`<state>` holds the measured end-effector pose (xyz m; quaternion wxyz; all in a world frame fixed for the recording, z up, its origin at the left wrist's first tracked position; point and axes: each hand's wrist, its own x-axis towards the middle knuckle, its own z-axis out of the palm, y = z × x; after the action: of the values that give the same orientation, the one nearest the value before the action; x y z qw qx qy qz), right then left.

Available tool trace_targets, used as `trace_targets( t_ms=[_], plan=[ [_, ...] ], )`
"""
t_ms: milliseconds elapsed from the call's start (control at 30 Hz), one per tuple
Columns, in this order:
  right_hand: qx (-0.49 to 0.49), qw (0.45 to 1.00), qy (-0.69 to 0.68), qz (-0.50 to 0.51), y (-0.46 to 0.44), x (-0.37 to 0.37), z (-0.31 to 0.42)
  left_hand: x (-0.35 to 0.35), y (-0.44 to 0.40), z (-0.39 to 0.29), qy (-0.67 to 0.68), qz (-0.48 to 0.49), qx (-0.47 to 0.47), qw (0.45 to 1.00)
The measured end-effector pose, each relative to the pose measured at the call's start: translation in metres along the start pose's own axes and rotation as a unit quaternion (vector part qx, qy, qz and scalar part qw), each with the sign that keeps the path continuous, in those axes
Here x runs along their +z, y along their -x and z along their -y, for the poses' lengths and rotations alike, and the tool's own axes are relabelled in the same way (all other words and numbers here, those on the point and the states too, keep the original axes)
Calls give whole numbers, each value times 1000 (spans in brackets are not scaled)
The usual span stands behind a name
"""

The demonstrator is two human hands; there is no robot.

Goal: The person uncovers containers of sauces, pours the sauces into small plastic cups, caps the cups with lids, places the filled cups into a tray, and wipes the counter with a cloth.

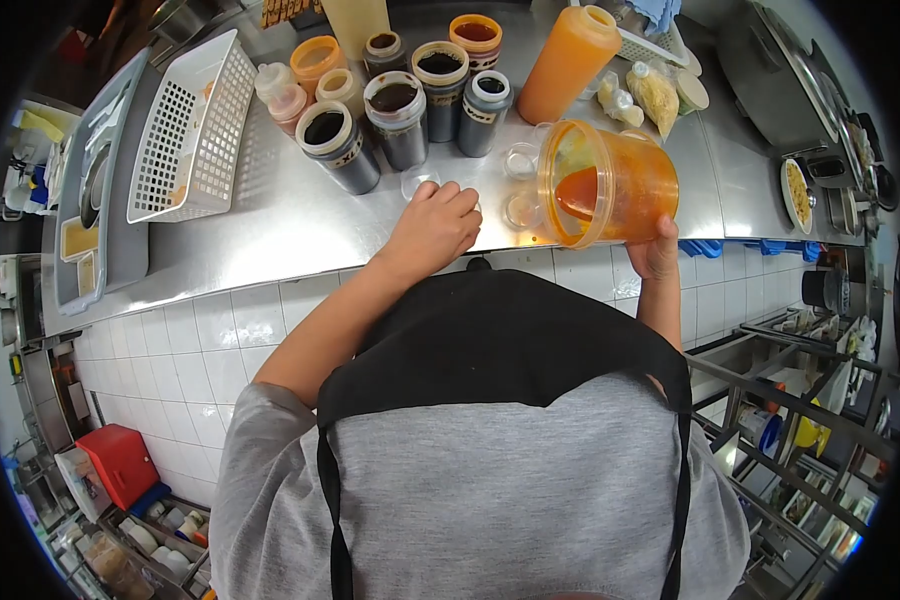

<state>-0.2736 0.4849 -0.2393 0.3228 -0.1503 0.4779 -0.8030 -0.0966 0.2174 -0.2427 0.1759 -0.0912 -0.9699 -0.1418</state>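
Observation:
My left hand is closed, its curled fingers on a small clear plastic cup at the counter's front; the fingers partly hide the cup. To the right, my right hand grips a large clear plastic tub from below and behind. The tub is tipped on its side with its mouth facing left. Orange-red sauce pools inside it near the rim. Just left of the tub's mouth stand two small clear cups, an upper cup and a lower cup.
Several squeeze bottles of dark sauce stand behind my left hand. A large orange bottle is behind the tub. On the left sits a white perforated basket beside a grey bin. Bagged food lies at back right.

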Motion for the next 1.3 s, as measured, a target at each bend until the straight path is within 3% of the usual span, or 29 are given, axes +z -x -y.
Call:
trace_targets(
  t_ms=[267,467,533,733,1067,1300],
  plan=[
    [2,1000,9,-13,0,-4,-6,16,-20,10,-8,-8,6,1000],
    [5,999,43,-4,2,4,0,1,-36,6,70,6,-35,997],
    [2,999,48,-5,1,5,-1,5,-47,10,67,94,-91,989],
    [20,997,71,-35,2,15,6,12,-73,14,-1,179,-93,979],
    [21,997,67,-31,3,13,5,9,-66,11,48,169,-83,981],
    [22,996,78,-31,2,13,4,-6,-37,18,102,64,-139,983]
  ],
)
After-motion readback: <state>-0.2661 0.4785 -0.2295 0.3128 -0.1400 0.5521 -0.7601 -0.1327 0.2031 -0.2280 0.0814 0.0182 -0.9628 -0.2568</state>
